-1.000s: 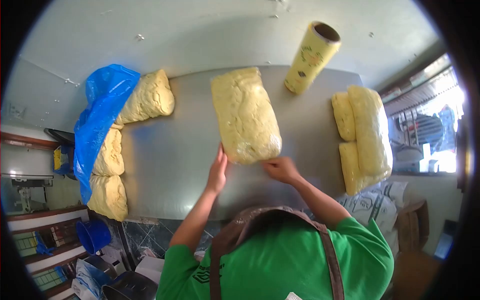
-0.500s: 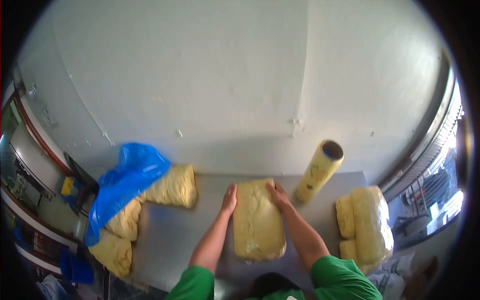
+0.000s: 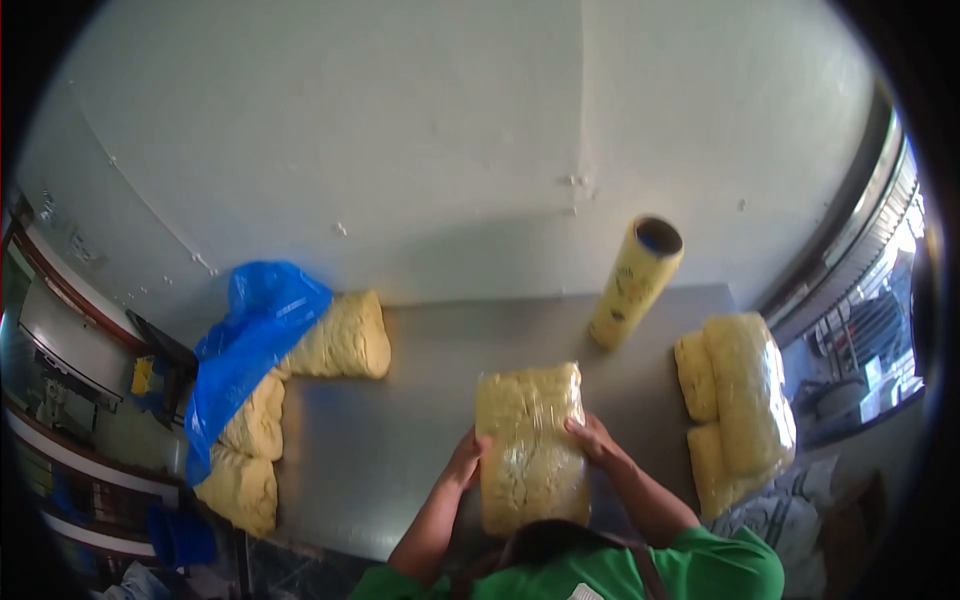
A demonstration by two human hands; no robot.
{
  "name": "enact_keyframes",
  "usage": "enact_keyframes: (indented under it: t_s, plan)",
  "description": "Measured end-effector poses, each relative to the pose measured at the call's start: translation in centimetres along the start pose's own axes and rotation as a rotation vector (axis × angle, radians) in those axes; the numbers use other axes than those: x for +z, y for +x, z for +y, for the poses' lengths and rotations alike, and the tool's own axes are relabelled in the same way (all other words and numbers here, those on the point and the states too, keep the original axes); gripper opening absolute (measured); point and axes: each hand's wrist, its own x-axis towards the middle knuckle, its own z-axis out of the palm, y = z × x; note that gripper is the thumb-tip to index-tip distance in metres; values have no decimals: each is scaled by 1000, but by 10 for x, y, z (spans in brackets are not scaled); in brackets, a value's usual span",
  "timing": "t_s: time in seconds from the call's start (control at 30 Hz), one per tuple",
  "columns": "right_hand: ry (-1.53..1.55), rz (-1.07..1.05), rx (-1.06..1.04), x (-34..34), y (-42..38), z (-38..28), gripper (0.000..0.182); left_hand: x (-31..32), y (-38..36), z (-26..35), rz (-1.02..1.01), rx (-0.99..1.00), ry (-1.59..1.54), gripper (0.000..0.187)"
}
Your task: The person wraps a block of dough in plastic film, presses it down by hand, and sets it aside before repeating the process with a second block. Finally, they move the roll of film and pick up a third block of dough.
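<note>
A block of pale yellow dough [image 3: 530, 440] in clear plastic film is held between my two hands, close to my body at the table's near edge. My left hand [image 3: 467, 458] grips its left side. On the right side my right hand [image 3: 596, 440] presses, its thumb on the upper face. Fingers beneath the block are hidden. Beyond it stands an upright roll of plastic film [image 3: 636, 285] with a yellow printed surface and a hollow core.
Several wrapped dough blocks [image 3: 745, 400] are stacked at the table's right end. More dough blocks [image 3: 340, 340] lie at the left, partly under a blue plastic sheet [image 3: 255, 335]. The metal table [image 3: 400, 440] meets a pale wall [image 3: 420, 150] behind.
Both hands have drawn the dough block toward my body and raised its far end. My grip has shifted from the far corners to the sides. The view has tilted slightly.
</note>
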Motion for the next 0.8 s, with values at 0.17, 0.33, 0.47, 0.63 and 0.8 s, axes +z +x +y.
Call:
enact_keyframes:
  t_s: [0.17,0.33,0.47,0.63,0.8]
  plan:
    - [-56,187,-6,42,-27,-53,57,67,8,38,291,-49,386,67]
    - [-108,33,-439,63,-45,-146,72,133,-7,126,80,261,727,66]
    - [-517,-75,-680,66,-76,-193,84,155,-37,149,-41,614,1004,72]
    - [-931,74,-846,42,-83,-89,62,86,-55,68,26,754,1430,70]
    - [-1123,-159,-408,5,-96,-64,14,73,-73,78,24,195,1558,53]
